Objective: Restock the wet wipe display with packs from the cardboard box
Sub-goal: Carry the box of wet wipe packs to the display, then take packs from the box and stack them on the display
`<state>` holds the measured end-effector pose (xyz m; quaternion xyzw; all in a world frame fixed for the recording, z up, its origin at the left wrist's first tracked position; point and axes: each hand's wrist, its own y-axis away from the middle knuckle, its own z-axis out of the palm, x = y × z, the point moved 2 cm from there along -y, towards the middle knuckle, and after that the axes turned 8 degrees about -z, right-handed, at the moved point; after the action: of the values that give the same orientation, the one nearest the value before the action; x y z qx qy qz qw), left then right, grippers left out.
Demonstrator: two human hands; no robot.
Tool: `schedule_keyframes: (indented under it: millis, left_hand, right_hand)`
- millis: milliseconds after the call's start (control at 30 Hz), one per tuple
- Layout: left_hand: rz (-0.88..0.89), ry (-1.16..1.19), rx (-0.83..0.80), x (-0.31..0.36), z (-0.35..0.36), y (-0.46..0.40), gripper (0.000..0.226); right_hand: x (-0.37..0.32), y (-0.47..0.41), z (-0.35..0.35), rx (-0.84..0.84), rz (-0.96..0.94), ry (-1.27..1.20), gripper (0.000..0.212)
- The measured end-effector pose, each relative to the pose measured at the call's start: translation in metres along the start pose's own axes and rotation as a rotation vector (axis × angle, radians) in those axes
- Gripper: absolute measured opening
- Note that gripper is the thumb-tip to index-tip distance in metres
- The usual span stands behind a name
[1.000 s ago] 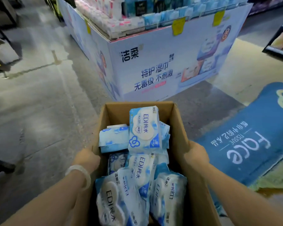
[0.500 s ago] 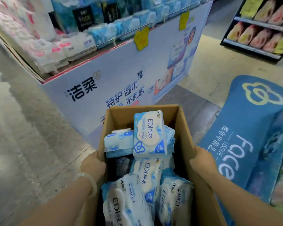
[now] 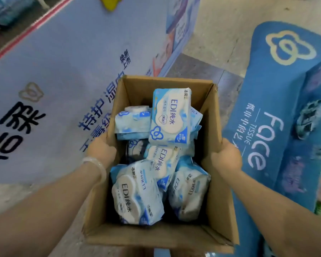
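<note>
An open cardboard box [image 3: 161, 236] hangs in front of me, carried between both hands. My left hand [image 3: 100, 151] grips its left wall; a pale bangle circles that wrist. My right hand [image 3: 225, 156] grips the right wall. Inside lie several blue-and-white wet wipe packs [image 3: 170, 117] marked EDI, piled loosely, one standing on top near the far end. The wet wipe display [image 3: 63, 62], a pale blue printed stand, rises close on the left; only a corner of its stocked top shows at the upper left.
A blue Face tissue floor mat [image 3: 278, 101] lies on the right, running under a blue printed stand [image 3: 308, 145] at the right edge. Grey and beige floor [image 3: 220, 34] shows between the display corner and the mat.
I have moved closer to the display with the box, and the view has dipped down. The display's side panel now fills the left; its stocked top has nearly left the frame.
</note>
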<state>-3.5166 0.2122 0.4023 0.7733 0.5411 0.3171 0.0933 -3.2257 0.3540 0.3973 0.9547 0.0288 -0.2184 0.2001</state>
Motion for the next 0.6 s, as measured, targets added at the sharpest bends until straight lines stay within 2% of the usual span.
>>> schedule_keyframes:
  millis: [167, 267, 400, 433, 533, 600]
  left_hand:
    - [0.022, 0.004, 0.011, 0.003, 0.038, -0.072, 0.022]
    - [-0.026, -0.052, -0.057, -0.002, 0.069, -0.115, 0.033]
    - [0.075, -0.09, -0.017, -0.013, 0.108, -0.173, 0.017]
    - [0.09, -0.107, -0.017, -0.017, 0.118, -0.186, 0.016]
    - [0.073, -0.12, -0.043, -0.034, 0.154, -0.222, 0.02]
    - [0.065, -0.093, -0.071, -0.045, 0.178, -0.244, 0.026]
  right_hand:
    - [0.004, -0.051, 0.05, 0.01, 0.053, -0.031, 0.013]
    - [0.009, -0.078, 0.092, 0.008, 0.107, -0.01, 0.012]
    - [0.019, -0.115, 0.151, 0.005, 0.157, -0.014, 0.021]
    - [0.021, -0.122, 0.165, 0.005, 0.171, -0.014, 0.017]
    - [0.032, -0.138, 0.206, 0.019, 0.193, -0.038, 0.008]
    - [0.043, -0.147, 0.234, 0.037, 0.215, -0.055, 0.016]
